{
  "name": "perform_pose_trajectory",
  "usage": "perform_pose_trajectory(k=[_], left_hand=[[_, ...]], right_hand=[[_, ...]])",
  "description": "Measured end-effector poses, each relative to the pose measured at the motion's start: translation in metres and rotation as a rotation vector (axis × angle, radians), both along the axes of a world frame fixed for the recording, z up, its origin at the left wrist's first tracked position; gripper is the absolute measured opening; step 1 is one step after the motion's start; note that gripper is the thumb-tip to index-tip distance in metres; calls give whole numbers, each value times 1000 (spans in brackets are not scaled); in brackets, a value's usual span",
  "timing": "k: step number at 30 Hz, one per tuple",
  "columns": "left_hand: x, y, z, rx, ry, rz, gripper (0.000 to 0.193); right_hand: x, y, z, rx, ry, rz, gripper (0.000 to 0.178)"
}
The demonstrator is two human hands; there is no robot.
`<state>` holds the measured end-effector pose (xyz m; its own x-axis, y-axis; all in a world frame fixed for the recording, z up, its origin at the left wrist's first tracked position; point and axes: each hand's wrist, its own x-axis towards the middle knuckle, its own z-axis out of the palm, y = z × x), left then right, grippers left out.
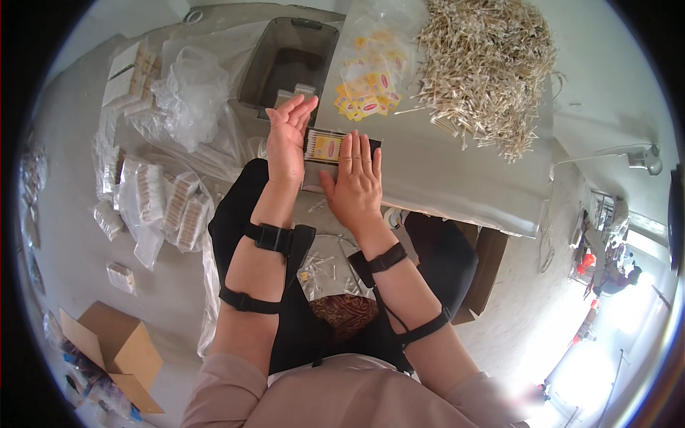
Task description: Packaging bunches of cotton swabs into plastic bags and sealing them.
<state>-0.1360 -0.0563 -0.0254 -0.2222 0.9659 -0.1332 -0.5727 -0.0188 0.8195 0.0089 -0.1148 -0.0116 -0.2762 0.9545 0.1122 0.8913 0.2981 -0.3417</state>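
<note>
A flat pack of cotton swabs with a yellow label (326, 147) lies in a dark, shallow tray (376, 144) at the near left of the table. Over the right part of this pack my right hand (355, 187) rests flat, back up, its fingers stretched out. Just left of the pack, beside the table edge, is my left hand (287, 146). It is turned on its side with the fingers extended, and I see nothing held in it. Whether its fingertips touch the tray cannot be made out. Dark straps circle both forearms.
A large heap of loose cotton swabs (489, 68) covers the far table (457, 171). Yellow-printed clear bags (367, 89) lie left of it. A grey bin (251, 77) holds some packs. Bagged bundles (178, 203) and an opened cardboard box (118, 342) are on the left floor.
</note>
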Motion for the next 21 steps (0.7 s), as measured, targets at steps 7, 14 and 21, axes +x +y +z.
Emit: perform_pose_trajectory(k=[7,14,21], left_hand=[[2,0,-6,-11,-27,-13,74],[-10,-2,-10,-4,-79,49,75],[-10,-22,1,-60,30,66,78]], right_hand=[[-5,2,1,-17,-35,-17,83],[-9,1,3,-27,-34,-21,84],[-8,1,3,-4,-8,-31,82]])
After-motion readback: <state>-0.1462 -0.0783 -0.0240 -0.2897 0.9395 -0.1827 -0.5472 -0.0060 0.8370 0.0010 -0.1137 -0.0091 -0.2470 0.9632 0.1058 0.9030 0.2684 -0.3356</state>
